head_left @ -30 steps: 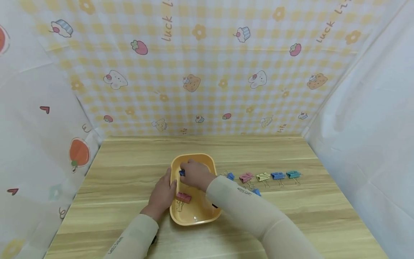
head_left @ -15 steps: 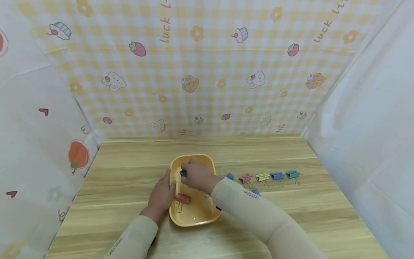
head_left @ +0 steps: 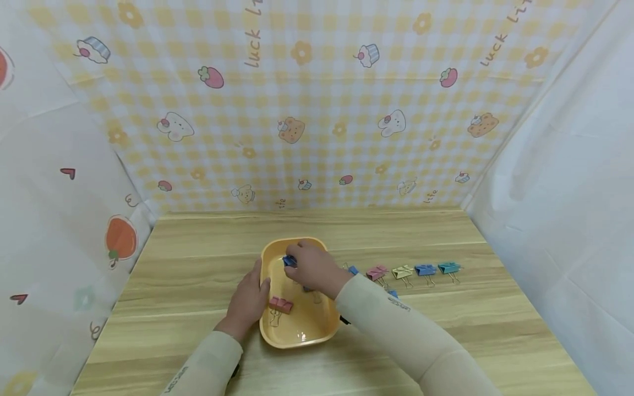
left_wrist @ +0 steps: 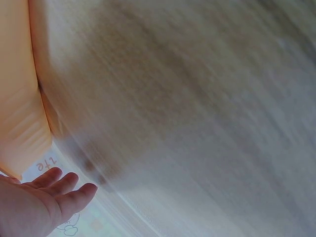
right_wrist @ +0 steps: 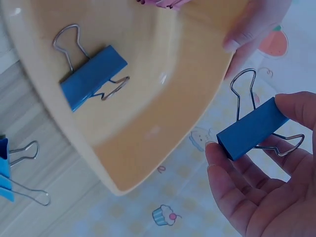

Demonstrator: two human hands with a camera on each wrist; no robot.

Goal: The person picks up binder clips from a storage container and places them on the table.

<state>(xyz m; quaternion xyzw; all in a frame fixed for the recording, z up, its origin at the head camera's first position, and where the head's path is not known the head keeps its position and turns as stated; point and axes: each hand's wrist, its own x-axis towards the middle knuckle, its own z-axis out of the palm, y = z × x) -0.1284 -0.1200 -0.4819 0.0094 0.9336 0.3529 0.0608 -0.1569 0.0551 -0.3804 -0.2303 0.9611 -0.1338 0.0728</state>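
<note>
My right hand (head_left: 319,268) pinches a blue binder clip (right_wrist: 254,129) by its ends, between thumb and fingertips, over the far part of a yellow plastic bin (head_left: 292,342). Both wire handles of that clip stick out. My left hand (head_left: 249,297) holds the bin's left wall, thumb over the rim and fingers along the outside. In the left wrist view those fingers (left_wrist: 74,200) show beside the bin's outer wall. Inside the bin lie a pink binder clip (head_left: 280,305) and another blue binder clip (right_wrist: 94,76), which my right hand partly covers in the head view.
Right of the bin, a row on the wooden table (head_left: 198,242) has a pink clip (head_left: 377,273), a yellow clip (head_left: 403,271), a blue clip (head_left: 425,269) and a teal clip (head_left: 449,267). More blue clips (head_left: 353,270) lie nearer the bin, one partly behind my right sleeve.
My right hand has moved right and slightly up in the head view with the blue binder clip. The blue clip left in the bin now shows below it. My left hand stays on the bin.
</note>
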